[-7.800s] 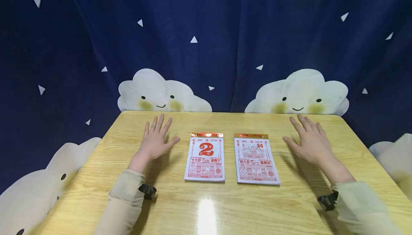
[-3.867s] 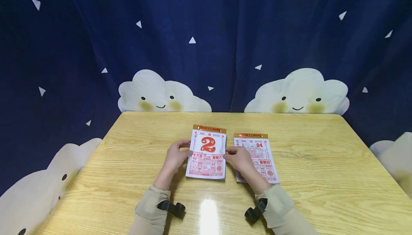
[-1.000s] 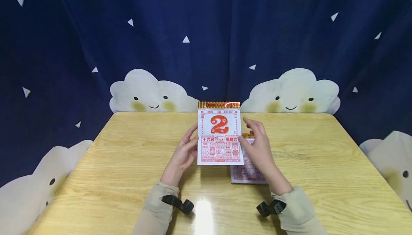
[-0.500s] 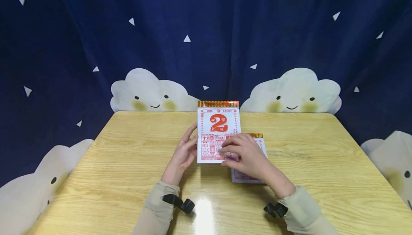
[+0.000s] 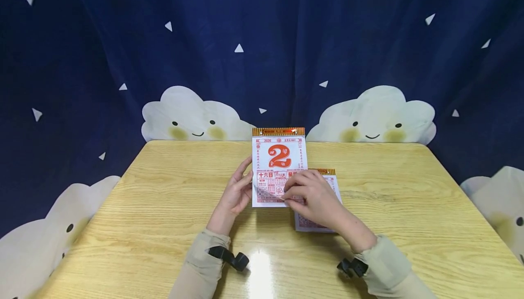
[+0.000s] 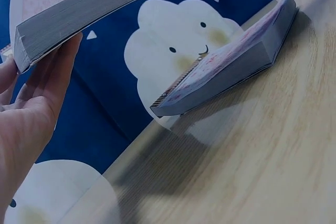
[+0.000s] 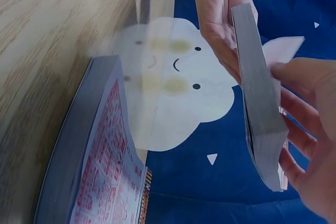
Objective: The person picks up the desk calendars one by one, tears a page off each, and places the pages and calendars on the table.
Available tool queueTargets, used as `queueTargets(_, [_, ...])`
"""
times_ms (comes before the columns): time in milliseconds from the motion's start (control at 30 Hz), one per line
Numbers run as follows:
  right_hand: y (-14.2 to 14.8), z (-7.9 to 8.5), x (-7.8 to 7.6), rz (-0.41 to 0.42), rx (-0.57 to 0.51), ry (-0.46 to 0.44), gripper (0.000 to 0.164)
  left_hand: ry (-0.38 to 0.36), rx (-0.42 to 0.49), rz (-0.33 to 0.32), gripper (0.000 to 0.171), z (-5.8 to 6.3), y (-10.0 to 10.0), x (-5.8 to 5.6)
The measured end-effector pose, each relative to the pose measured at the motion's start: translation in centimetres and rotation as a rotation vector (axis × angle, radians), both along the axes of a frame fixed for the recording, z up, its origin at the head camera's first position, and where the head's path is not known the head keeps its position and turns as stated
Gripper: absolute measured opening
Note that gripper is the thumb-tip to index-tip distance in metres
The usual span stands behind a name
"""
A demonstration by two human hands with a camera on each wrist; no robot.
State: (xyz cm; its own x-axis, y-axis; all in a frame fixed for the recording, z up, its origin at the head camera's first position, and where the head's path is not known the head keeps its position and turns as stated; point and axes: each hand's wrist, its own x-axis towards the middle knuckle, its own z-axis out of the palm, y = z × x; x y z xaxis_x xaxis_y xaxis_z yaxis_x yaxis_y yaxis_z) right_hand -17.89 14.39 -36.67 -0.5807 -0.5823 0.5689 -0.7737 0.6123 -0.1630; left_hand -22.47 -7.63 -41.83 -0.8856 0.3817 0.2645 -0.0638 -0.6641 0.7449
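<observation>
A thick tear-off calendar (image 5: pixel 279 153) with a big red 2 on its page is raised off the table. My left hand (image 5: pixel 232 194) grips it by its left edge, thumb at the front edge and fingers behind, as the left wrist view shows under the calendar block (image 6: pixel 94 11). My right hand (image 5: pixel 317 199) is at its lower right and pinches the front sheet, whose lower part bends away from the block; the right wrist view shows that curled sheet (image 7: pixel 283 48) by the thumb. A second calendar (image 5: pixel 313 224) lies on the table, partly hidden behind the right hand and first calendar.
The wooden table (image 5: pixel 163 176) ends at the back against a dark blue curtain (image 5: pixel 213 30) with white triangles and smiling clouds. A black wrist camera (image 5: pixel 229 257) sits on the left sleeve, and another wrist camera (image 5: pixel 353 267) on the right one.
Both hands took the left calendar and raised it. My right hand then left its right edge, moved to the lower part of the page and bent up the front sheet. The second calendar stayed on the table.
</observation>
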Motion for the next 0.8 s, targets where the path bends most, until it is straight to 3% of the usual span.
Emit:
queueTargets(267, [-0.3,0.3,0.2,-0.064,-0.186,-0.058,0.005,-0.013,0.030,-0.019,0.043,-0.1,0.0,0.0])
queueTargets(800, [0.5,2.4,-0.4,-0.179,-0.391,-0.272,0.005,-0.026,0.043,-0.028,0.040,0.2,0.2,0.2])
